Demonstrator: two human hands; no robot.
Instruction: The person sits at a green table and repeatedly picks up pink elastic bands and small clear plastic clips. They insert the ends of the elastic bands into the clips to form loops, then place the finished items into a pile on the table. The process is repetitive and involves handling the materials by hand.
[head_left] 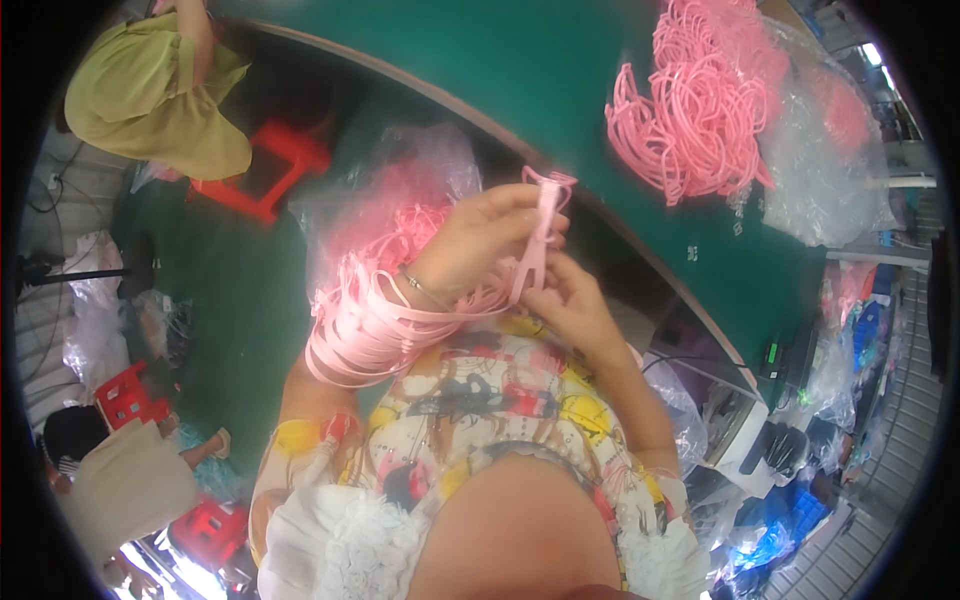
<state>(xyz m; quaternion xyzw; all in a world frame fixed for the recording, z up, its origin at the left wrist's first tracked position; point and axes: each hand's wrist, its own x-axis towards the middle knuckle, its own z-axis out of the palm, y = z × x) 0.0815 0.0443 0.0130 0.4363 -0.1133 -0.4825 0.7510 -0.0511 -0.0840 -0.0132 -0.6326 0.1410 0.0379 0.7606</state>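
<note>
A thick stack of pink plastic hoops [365, 335] hangs on the left forearm, over a clear bag [400, 190] of more. The left hand [480, 245] and right hand [570, 305] both pinch one pink hoop [540, 235] at its thin band; it looks light, springy and smooth, best held near its ends. Far right, a pink pile [700, 100] lies on the green table [520, 60].

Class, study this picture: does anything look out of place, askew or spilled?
Nothing is spilled or broken. One oddity: a thick stack of pink plastic bands hangs looped over the left forearm rather than lying with the pile of pink plastic hoops on the green table. Both hands, left and right, grip one band.
</note>
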